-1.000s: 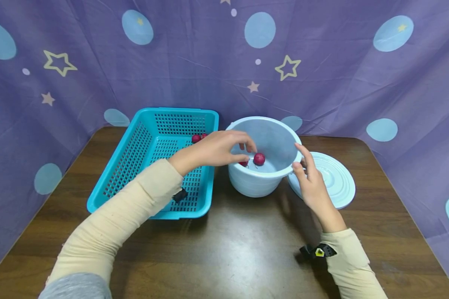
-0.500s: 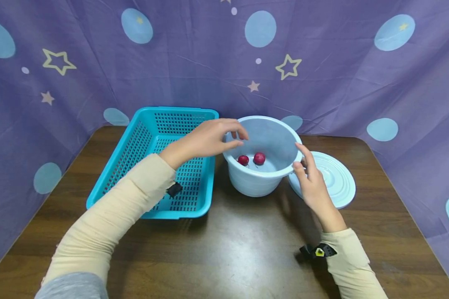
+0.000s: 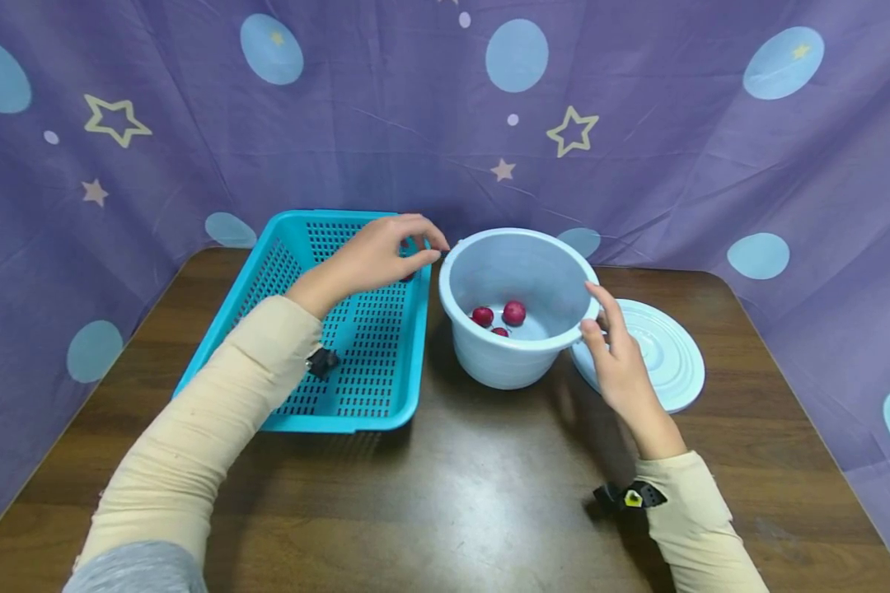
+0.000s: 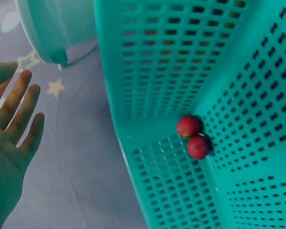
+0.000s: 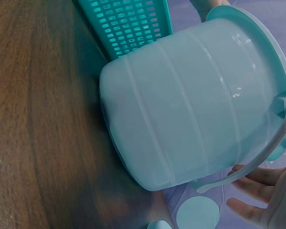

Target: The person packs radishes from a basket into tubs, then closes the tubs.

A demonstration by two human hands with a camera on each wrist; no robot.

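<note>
My left hand (image 3: 374, 257) is above the back right corner of a turquoise slotted basket (image 3: 419, 362), fingers loosely bent and holding nothing. Its fingers (image 4: 20, 107) appear spread in the left wrist view. Beneath it, two small round red radishes (image 4: 188, 127) lie together in the basket's corner; the hand mostly hides them in the head view. A pale blue bucket (image 3: 508, 366) stands upright to the right, with radishes (image 3: 514, 313) on its bottom. My right hand (image 3: 623, 371) holds the bucket's right rim, thumb and forefinger at the edge, beside the hanging handle (image 5: 257, 162).
A round pale blue lid (image 3: 667, 354) lies on the brown wooden table (image 3: 482, 494), right of the bucket and partly behind the right hand. A purple curtain (image 3: 386, 148) with stars and dots hangs behind the table's far edge.
My left hand has withdrawn leftward from over the bucket to above the basket, uncovering more radishes inside the bucket. The right hand has stayed at the rim.
</note>
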